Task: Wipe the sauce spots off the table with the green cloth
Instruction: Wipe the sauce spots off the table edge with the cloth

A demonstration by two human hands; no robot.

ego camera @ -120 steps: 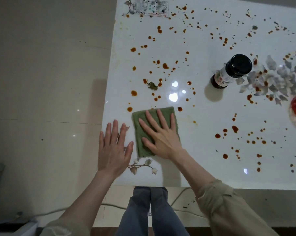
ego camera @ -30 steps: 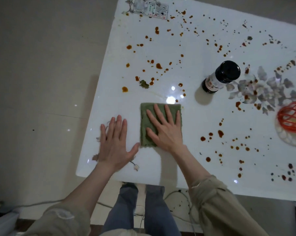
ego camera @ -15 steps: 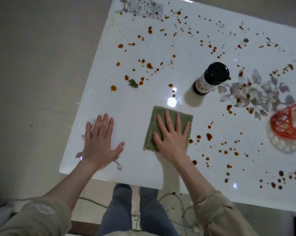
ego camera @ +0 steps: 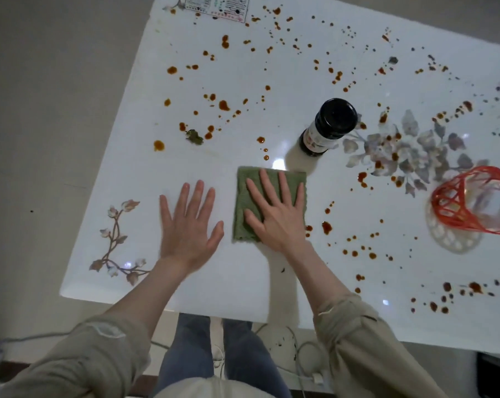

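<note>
White table [ego camera: 271, 288] speckled with sauce spots [ego camera: 326, 227]. Green cloth [ego camera: 244, 222] flat near front edge, right hand [ego camera: 280, 216] pressing it, fingers straight and spread. Left hand [ego camera: 188, 225] flat on table beside cloth. Sauce bottle [ego camera: 326, 127] just behind.

Glossy smooth white table [ego camera: 243, 288]; matt, nubbly green cloth [ego camera: 243, 225]; shiny-capped bottle [ego camera: 329, 124].

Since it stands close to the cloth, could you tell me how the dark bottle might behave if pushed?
The bottle stands upright, tall over a narrow base, so a high push would probably tip it. On the glossy table, a low push might slide it instead.
</note>
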